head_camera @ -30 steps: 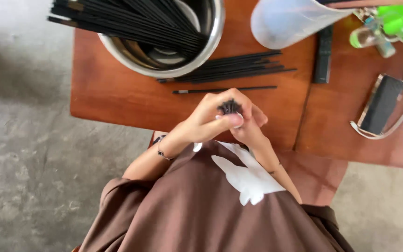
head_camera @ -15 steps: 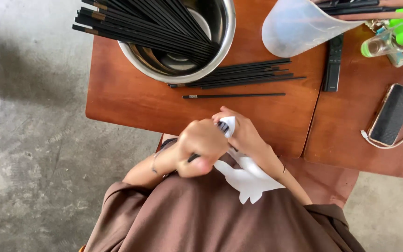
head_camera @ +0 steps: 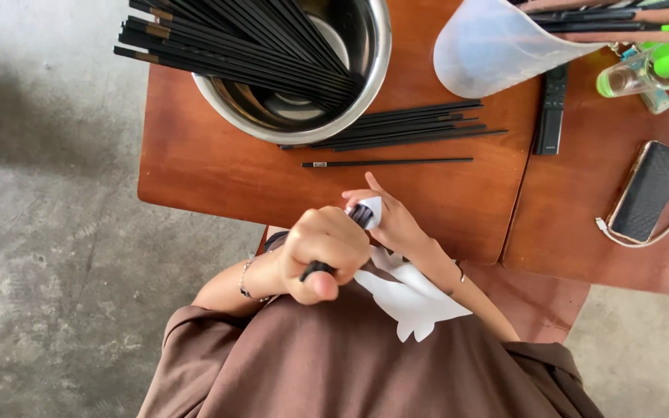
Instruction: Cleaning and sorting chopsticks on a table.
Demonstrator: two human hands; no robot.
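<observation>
Both hands, left (head_camera: 325, 251) and right (head_camera: 393, 224), around a black chopstick bundle (head_camera: 360, 214), mostly hidden inside white paper (head_camera: 371, 206).

Chopstick bundle (head_camera: 334, 244) mostly hidden within hands (head_camera: 358, 240)

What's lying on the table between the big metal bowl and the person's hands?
In the head view, a single black stick lies alone on the wood between the metal bowl and the hands, just below a loose pile of sticks.
</observation>
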